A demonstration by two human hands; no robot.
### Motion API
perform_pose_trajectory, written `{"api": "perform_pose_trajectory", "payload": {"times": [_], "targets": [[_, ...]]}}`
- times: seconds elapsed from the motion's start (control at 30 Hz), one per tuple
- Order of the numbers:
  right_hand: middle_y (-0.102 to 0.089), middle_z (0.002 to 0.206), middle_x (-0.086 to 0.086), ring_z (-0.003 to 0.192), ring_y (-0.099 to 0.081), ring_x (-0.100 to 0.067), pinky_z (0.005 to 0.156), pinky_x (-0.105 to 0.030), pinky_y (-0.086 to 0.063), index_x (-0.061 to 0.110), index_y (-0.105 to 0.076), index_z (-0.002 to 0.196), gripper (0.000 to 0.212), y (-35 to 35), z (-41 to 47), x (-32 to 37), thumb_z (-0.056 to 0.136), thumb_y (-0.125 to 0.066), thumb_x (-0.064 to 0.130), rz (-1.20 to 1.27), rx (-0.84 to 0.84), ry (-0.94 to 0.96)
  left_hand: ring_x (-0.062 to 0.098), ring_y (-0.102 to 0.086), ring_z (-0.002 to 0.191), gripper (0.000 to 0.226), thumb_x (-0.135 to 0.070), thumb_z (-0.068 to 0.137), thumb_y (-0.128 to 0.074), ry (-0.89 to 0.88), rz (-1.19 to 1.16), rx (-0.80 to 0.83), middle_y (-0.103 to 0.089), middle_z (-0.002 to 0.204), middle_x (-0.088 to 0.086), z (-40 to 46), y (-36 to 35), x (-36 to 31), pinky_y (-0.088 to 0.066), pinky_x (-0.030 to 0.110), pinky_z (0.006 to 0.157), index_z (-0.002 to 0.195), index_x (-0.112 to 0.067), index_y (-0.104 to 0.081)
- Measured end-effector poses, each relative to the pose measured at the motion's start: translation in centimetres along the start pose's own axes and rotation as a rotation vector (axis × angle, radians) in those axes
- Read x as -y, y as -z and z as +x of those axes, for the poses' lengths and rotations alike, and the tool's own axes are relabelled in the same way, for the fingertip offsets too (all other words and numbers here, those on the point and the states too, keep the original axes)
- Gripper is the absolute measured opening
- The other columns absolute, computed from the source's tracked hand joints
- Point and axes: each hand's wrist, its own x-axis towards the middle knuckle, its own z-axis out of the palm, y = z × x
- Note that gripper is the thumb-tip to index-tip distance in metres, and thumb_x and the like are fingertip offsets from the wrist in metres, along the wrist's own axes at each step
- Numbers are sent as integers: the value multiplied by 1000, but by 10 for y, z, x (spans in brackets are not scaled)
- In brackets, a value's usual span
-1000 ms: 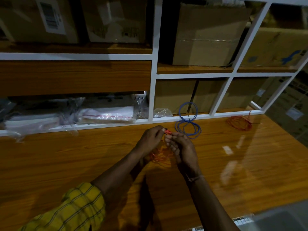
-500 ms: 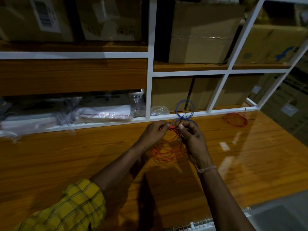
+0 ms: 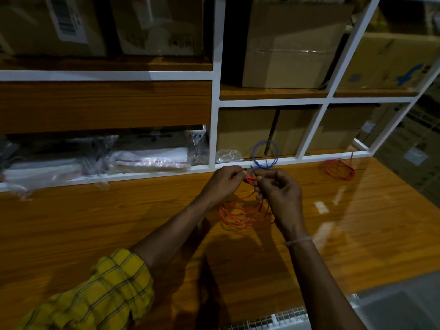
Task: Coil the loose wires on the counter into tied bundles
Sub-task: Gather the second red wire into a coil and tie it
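An orange-red wire coil (image 3: pixel 240 214) hangs between my hands above the wooden counter (image 3: pixel 119 222). My left hand (image 3: pixel 225 181) pinches the wire's end at the top of the coil. My right hand (image 3: pixel 279 190) grips the coil's upper right side, fingers closed on the strands. Just behind my hands a blue wire coil (image 3: pixel 264 154) leans against the white shelf edge. A second red wire bundle (image 3: pixel 338 169) lies on the counter at the far right.
White-framed shelves (image 3: pixel 214 103) hold cardboard boxes (image 3: pixel 285 44) behind the counter. Plastic-wrapped packages (image 3: pixel 147 158) fill the low left compartment, and a small clear bag (image 3: pixel 228 156) sits beside the blue coil. A white grille (image 3: pixel 273 320) runs along the counter's near edge.
Both hands have risen toward the shelf edge with the orange-red coil, and the loops now hang lower and wider below my fingers. The view has shifted slightly.
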Motion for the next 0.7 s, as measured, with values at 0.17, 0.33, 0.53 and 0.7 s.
{"api": "perform_pose_trajectory", "payload": {"times": [0.17, 0.33, 0.53, 0.7], "targets": [[-74, 69, -4, 62, -72, -18, 61, -39, -61, 10, -78, 94, 8, 1, -1, 1, 90, -73, 6, -280, -50, 202, 9, -50, 62, 30, -28, 104, -52, -6, 52, -10, -56, 66, -3, 5, -2, -4, -34, 32, 59, 84, -14, -71], [-74, 66, 1, 61, -73, -11, 64, -47, -61, 16, -80, 93, 10, 1, 2, 0, 87, -72, 18, -382, -34, 233, 20, -59, 72, 30, -28, 103, -51, -9, 97, -13, -63, 74, 7, 7, -4, -5, -39, 36, 60, 86, -15, -71], [-73, 63, 1, 59, -73, -12, 63, -48, -61, 14, -80, 91, 9, -1, 3, 1, 89, -73, 10, -378, -39, 200, 19, -60, 71, 28, -27, 103, -51, -29, 125, -16, -63, 74, 4, 8, -3, -7, -44, 40, 62, 85, -15, -70], [-74, 65, -2, 58, -74, -15, 62, -49, -62, 14, -80, 93, 8, -2, 2, 2, 90, -74, 9, -335, -53, 165, 21, -60, 71, 28, -27, 103, -51, -33, 129, -13, -63, 74, 5, 7, -1, -6, -45, 41, 62, 86, -16, -70]]}}
